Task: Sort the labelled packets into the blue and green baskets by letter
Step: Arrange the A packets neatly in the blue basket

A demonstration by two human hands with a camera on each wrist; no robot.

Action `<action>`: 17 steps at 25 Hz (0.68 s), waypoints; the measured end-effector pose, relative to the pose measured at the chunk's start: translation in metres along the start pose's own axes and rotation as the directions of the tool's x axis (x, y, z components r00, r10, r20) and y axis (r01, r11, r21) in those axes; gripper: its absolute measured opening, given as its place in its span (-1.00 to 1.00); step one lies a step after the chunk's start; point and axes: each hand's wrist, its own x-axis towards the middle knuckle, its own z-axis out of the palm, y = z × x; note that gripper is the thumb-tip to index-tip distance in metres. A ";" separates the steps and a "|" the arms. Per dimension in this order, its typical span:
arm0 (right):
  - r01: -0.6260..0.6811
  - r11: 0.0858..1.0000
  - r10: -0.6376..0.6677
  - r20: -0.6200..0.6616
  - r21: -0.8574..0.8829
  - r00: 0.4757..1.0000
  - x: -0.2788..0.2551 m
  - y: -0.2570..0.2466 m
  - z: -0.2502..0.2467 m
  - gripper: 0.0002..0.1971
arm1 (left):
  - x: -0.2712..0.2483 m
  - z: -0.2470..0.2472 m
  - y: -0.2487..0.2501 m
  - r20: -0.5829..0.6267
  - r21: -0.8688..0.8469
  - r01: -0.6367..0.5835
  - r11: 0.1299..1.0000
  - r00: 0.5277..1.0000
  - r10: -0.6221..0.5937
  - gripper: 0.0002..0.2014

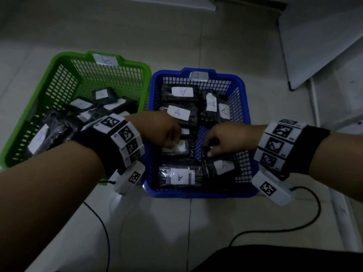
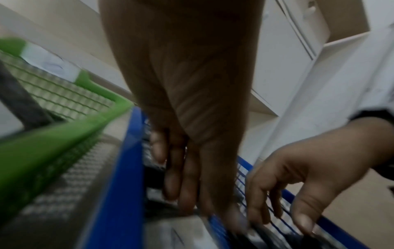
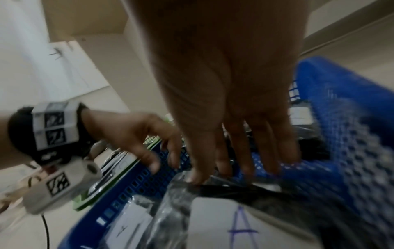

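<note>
A blue basket (image 1: 243, 91) tagged A holds several black packets with white A labels. To its left, a green basket (image 1: 49, 81) holds several more black packets whose letters are too dim to read. Both hands reach into the blue basket. My left hand (image 1: 172, 138) has straight fingers (image 2: 187, 193) touching a white-labelled packet (image 1: 177, 149) in the basket's middle. My right hand (image 1: 208, 148) pinches the upper end of a tilted black packet marked A (image 1: 224, 165), thumb on its front edge (image 3: 198, 176). The same A label (image 3: 234, 219) shows large in the right wrist view.
The two baskets stand side by side on a pale tiled floor. A black cable (image 1: 294, 228) loops across the floor to the right. A white board (image 1: 314, 46) leans at the back right. Dark clothing (image 1: 275, 260) fills the bottom edge.
</note>
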 end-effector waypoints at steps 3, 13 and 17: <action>-0.009 0.998 -0.002 0.192 0.055 0.981 -0.010 0.009 0.011 -0.28 | 0.003 0.010 0.022 0.236 -0.078 0.018 0.997 0.972 0.001 -0.53; -0.025 0.949 -0.005 0.094 0.315 0.996 -0.017 0.029 0.023 -0.50 | 0.002 0.010 0.014 0.275 -0.231 0.035 0.972 0.961 0.031 -0.56; -0.017 0.746 0.092 -0.078 0.666 0.993 -0.020 0.046 -0.003 -0.54 | -0.003 -0.016 -0.003 -0.009 -0.174 0.072 0.982 0.997 -0.074 -0.57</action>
